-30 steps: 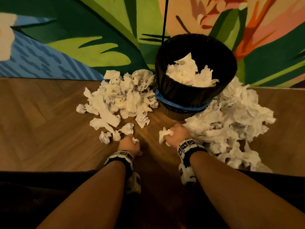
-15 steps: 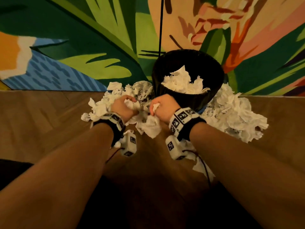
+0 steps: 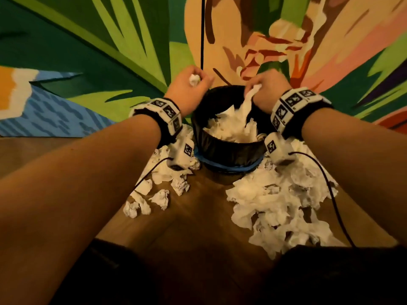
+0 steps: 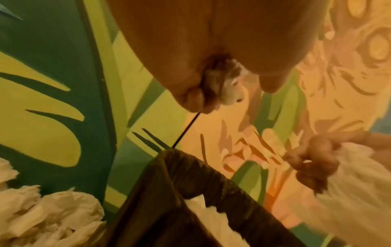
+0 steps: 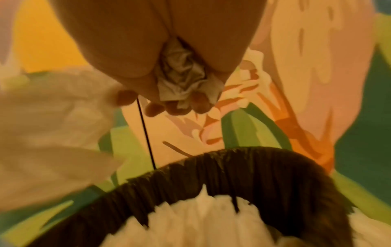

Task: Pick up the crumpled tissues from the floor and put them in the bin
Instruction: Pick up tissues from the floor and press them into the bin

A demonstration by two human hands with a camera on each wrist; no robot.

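Note:
A black-lined bin (image 3: 229, 150) stands on the wooden floor against a painted wall, holding several white crumpled tissues (image 3: 231, 128). My left hand (image 3: 191, 84) is raised above the bin's left rim and grips a small balled tissue (image 3: 194, 79), also seen in its fist (image 4: 228, 86). My right hand (image 3: 264, 91) hovers over the bin's opening, fingers curled round a tissue (image 5: 182, 78) whose tail (image 3: 246, 104) hangs down into the bin. Tissue piles lie on the floor left (image 3: 158, 190) and right (image 3: 282, 201) of the bin.
The leaf-and-flower mural wall (image 3: 88, 62) rises straight behind the bin. A thin black cord (image 3: 202, 29) runs down the wall to the bin's back rim. Sensor cables (image 3: 330, 194) trail from my wristbands. My dark-clothed knees (image 3: 330, 278) border the bare floor (image 3: 198, 216).
Both hands rose from the floor with a tissue each, moved forward past the left pile, and now hang above the bin; my head view has moved closer and tilted up.

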